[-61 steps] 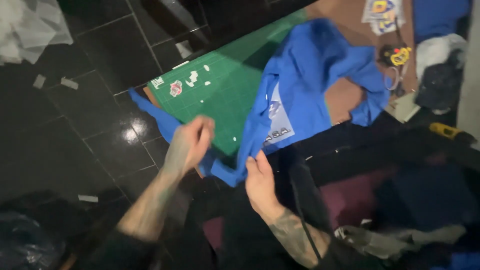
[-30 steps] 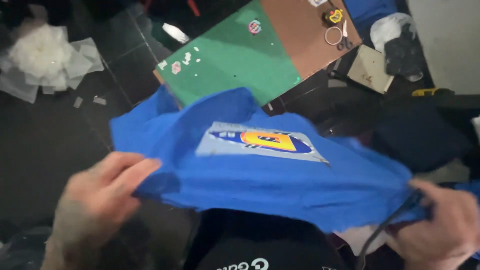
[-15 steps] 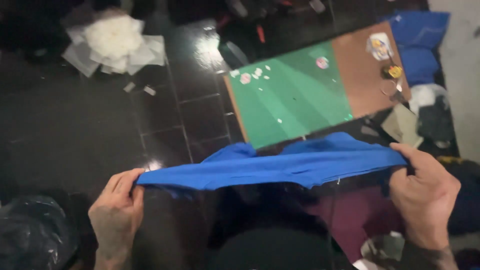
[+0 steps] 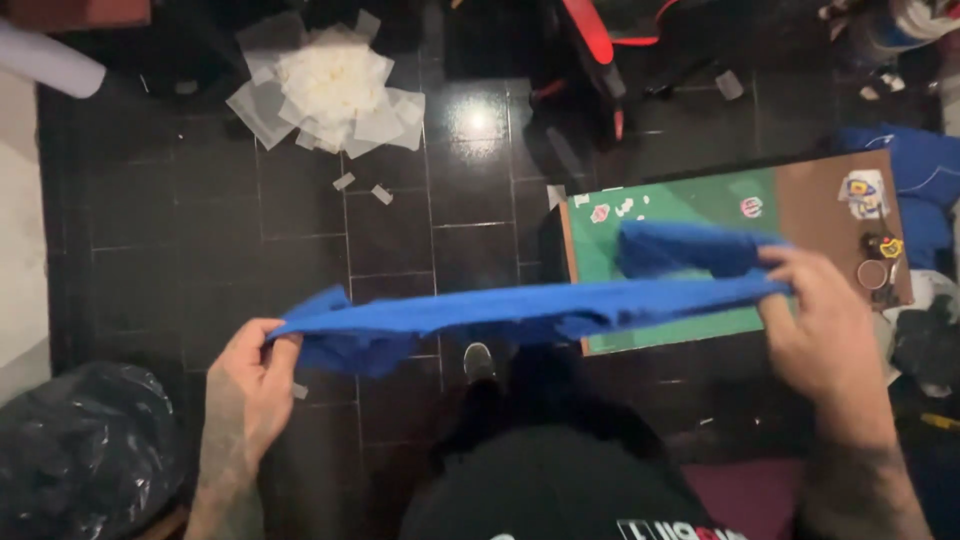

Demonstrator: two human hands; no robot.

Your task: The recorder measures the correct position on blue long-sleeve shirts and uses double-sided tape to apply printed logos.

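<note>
A blue cloth garment is stretched flat and edge-on between my two hands, above a dark tiled floor. My left hand pinches its left end at the lower left. My right hand grips its right end, where a fold of blue cloth rises over the green cutting mat. The printed patch on the garment is hidden from this angle.
The mat lies on a brown board with stickers, scissors and a small yellow tool. A heap of white backing paper lies on the floor at the top. A black plastic bag sits at the lower left. More blue cloth lies at the right.
The garment was lifted off the mat, turned over and pulled taut between both hands. The view has swung left, so the mat now sits further right.
</note>
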